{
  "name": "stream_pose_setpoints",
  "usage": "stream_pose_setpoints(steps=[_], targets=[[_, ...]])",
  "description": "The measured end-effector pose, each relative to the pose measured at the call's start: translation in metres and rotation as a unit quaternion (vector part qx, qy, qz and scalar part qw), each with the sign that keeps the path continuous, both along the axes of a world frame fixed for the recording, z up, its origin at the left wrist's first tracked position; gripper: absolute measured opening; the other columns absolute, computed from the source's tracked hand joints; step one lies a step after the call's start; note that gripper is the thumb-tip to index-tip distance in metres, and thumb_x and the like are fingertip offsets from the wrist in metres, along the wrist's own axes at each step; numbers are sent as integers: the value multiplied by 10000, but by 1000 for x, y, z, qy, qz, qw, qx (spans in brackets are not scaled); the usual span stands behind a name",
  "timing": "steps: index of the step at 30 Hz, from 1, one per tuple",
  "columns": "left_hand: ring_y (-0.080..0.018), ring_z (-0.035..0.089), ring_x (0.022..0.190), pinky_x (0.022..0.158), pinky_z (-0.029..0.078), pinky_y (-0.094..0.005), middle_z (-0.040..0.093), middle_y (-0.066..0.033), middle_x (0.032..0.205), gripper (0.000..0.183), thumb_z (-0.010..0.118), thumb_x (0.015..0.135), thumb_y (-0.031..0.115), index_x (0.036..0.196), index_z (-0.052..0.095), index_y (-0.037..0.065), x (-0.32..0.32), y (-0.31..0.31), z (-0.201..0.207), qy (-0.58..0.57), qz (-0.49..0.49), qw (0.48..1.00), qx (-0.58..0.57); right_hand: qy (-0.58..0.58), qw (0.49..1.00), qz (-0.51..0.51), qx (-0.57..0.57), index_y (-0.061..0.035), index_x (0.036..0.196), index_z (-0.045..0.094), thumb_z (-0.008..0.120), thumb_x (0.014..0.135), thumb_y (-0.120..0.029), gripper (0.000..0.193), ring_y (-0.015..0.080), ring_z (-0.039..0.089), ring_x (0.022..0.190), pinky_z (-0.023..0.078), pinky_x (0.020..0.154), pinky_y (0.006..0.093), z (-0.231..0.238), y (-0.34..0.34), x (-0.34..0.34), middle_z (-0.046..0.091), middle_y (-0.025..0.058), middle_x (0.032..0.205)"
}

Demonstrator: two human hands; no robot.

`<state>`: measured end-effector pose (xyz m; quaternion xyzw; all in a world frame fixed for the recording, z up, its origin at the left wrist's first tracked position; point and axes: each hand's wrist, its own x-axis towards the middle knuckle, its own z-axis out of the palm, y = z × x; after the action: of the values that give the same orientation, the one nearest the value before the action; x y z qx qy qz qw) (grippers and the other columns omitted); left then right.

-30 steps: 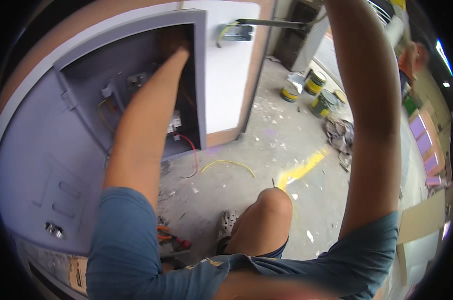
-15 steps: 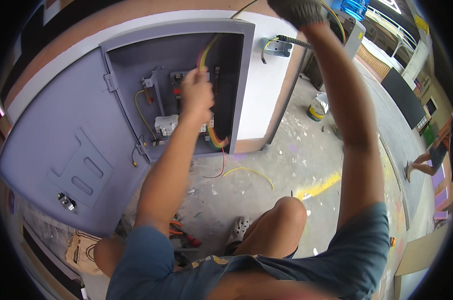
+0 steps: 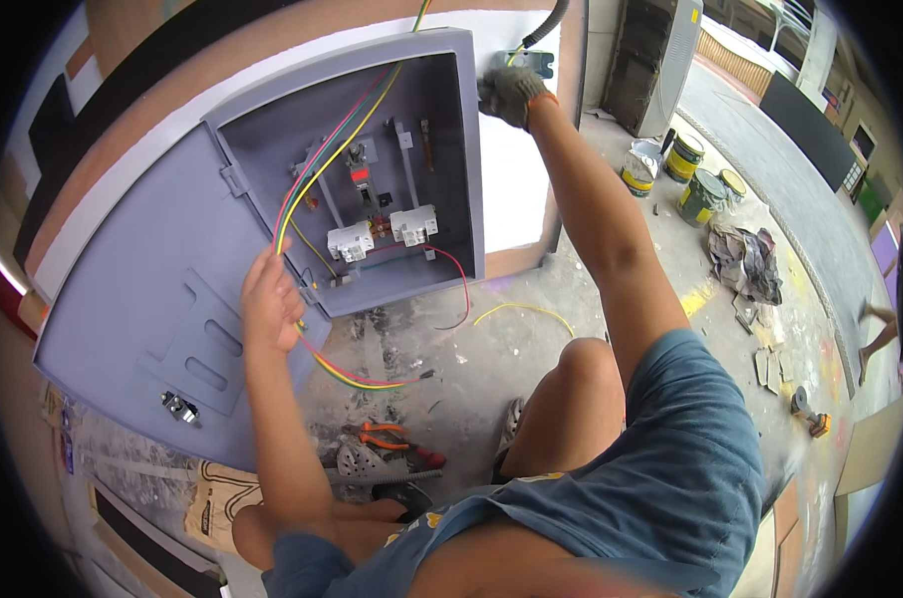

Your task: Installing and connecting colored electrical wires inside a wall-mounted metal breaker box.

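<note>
My bare left hand (image 3: 272, 304) is closed around a bundle of red, green and yellow wires (image 3: 299, 191). The wires come down from the top of a grey electrical cabinet (image 3: 470, 189), and their loose ends hang below my fist over the floor. My right hand (image 3: 512, 98), in a dark knitted glove, is at the white wall just under a small metal junction box (image 3: 541, 66). Its fingers look curled; what they hold, if anything, is hidden. Inside the cabinet sit white circuit breakers (image 3: 413, 226) and a larger breaker with a red part (image 3: 360, 174).
The cabinet door (image 3: 142, 329) stands swung out to the left. Orange-handled pliers (image 3: 382, 437) lie on the floor near my feet. Paint cans (image 3: 703, 197) and crumpled paper (image 3: 744, 261) are at the right. A black corrugated conduit (image 3: 545, 24) leads to the junction box.
My left hand has come out of the cabinet, leftward and down, with the wires. My right hand has dropped from above to beside the junction box. The view has shifted.
</note>
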<state>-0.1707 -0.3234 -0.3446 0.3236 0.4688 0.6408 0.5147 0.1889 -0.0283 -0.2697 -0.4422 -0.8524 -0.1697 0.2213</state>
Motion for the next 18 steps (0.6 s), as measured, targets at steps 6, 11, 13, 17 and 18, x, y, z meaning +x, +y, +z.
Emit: stream_pose_setpoints(steps=[6,11,13,17,18], targets=[[-27,265,423,379,228,-210,356,69,604,281,495,1030,227,1268,578,103,-41,-32,-56,-21,31,999,-23,289,935,-134,-156,-30,918,675,475,948,-256,303,350,684,855,537,726,470,-37,-11,44,699,188,889],[-35,281,425,378,243,-211,373,63,612,266,516,1021,224,1255,597,128,-17,-40,-85,-66,-4,994,-89,197,930,-145,-273,20,962,690,538,897,-549,592,315,676,842,533,781,433,42,-40,34,695,189,881],[-37,285,426,379,246,-215,386,57,624,278,520,1017,219,1273,585,129,-5,-39,-95,-82,-13,991,-100,223,960,-157,-54,29,1001,700,556,838,-653,716,300,668,922,508,859,442,54,-23,48,690,207,928],[-37,287,427,381,246,-214,392,54,634,293,528,1016,231,1288,572,134,2,-41,-110,-101,-14,990,-102,170,967,-190,27,-17,1159,687,538,846,-647,719,329,650,1088,473,958,440,53,40,57,685,220,1130],[-37,287,427,383,247,-214,392,53,635,300,529,1016,237,1294,566,133,1,-43,-111,-112,-16,989,-101,123,977,-172,-24,-36,1186,682,539,864,-618,680,315,661,1067,479,951,428,54,48,56,693,205,1124]])
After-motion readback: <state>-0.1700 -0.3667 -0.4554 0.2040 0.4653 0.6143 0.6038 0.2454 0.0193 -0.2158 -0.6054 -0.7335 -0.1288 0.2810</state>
